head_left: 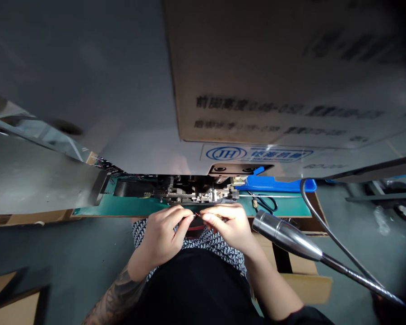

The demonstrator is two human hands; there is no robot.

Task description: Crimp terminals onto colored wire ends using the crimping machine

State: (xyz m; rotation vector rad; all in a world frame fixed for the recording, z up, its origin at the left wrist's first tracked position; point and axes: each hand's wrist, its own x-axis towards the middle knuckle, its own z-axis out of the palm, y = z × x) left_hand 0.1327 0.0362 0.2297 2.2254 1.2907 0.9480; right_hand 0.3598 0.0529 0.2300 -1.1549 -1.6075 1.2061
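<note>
My left hand (167, 231) is closed in a pinch of thumb and forefinger, just in front of the machine. Opposite it, my right hand (230, 225) pinches as well, its fingertips almost meeting those of the left. A thin red and dark wire (198, 215) bridges the small gap between the fingertips; its ends are hidden in the fingers. Just beyond the hands lies the metal working head (209, 195) of the machine, with small blocks and a rail. Both hands are apart from it.
A green bench top (128, 206) runs under the large grey machine housing (128, 90). On the right are a blue tray (277, 184), a black cable (269, 204) and a metal gooseneck lamp (287, 237) close to my right forearm. Cardboard (304, 289) lies below.
</note>
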